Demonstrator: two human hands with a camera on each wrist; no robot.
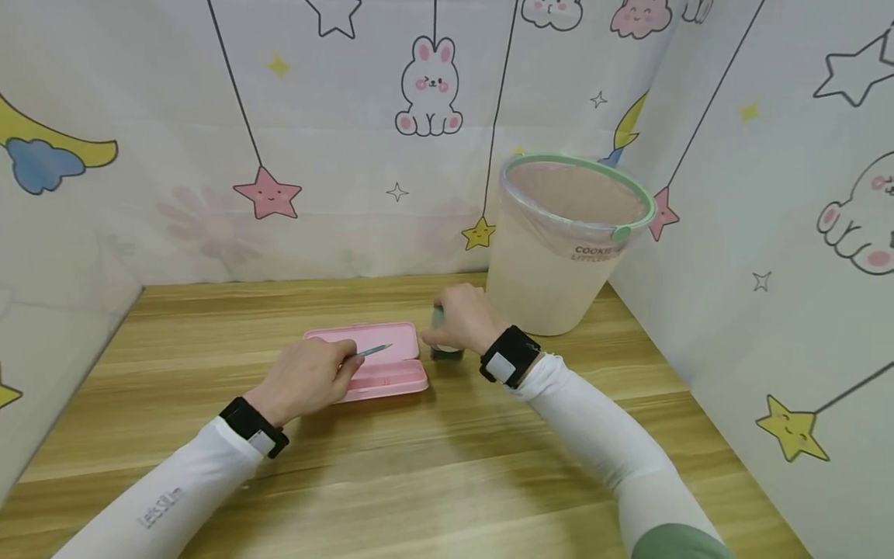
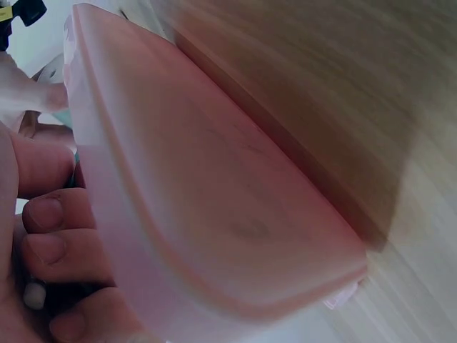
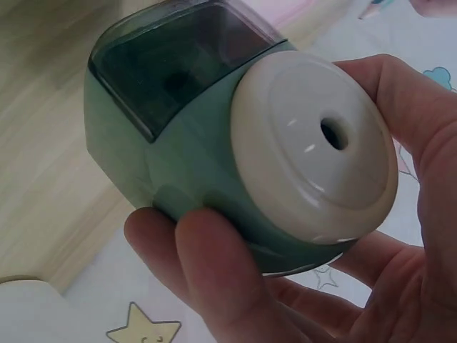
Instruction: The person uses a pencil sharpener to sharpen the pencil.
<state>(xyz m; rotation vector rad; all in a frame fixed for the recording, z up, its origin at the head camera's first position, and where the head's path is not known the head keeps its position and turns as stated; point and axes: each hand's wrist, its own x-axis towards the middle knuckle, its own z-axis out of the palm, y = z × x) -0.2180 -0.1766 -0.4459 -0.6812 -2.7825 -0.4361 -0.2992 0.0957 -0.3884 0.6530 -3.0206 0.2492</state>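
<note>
A pencil (image 1: 375, 351) is pinched in the left hand (image 1: 310, 378), its sharpened tip pointing right above an open pink pencil case (image 1: 388, 380). In the left wrist view the case (image 2: 214, 179) fills the middle, beside the curled fingers of the left hand (image 2: 64, 250); the pencil's end (image 2: 34, 294) shows between them. My right hand (image 1: 466, 318) grips a green pencil sharpener (image 1: 447, 354) just right of the case. Seen from the right wrist, the sharpener (image 3: 193, 164) has a round white face with a hole, and the right hand (image 3: 285, 286) holds it around the sides.
A tall whitish bin (image 1: 545, 272) with a green rim and a plastic liner stands behind the right hand, near the back wall. The wooden table (image 1: 391, 481) meets patterned cloth walls (image 1: 349, 140) at the back and sides.
</note>
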